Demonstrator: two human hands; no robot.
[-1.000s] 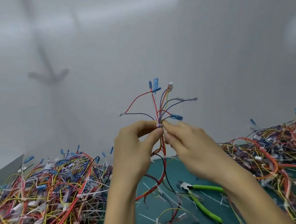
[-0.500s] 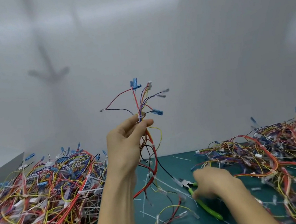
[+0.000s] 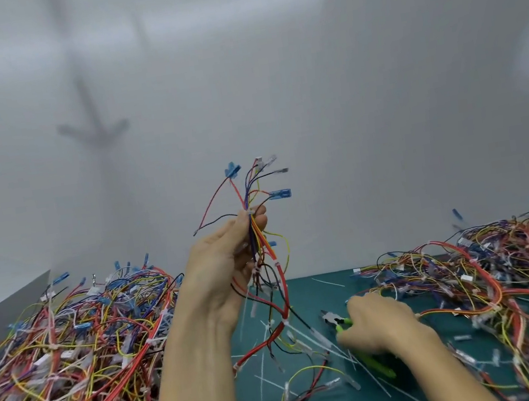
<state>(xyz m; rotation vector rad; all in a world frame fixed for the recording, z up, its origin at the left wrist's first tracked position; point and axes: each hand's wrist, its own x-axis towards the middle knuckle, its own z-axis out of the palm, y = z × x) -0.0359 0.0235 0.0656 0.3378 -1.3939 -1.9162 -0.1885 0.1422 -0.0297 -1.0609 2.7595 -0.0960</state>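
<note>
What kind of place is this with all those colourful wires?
Probably a workbench in a wiring workshop. Big wire piles lie either side of a green mat, the left hand holds up a wire bundle, and the right hand grips green cutters among snipped ties.

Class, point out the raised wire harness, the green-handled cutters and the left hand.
wire harness (image 3: pixel 255 232): head view, on the bundled strands between the fingers.
green-handled cutters (image 3: pixel 342 324): head view, on the green handle just behind the metal tips.
left hand (image 3: pixel 228 267): head view, on the middle of the hand.
</note>
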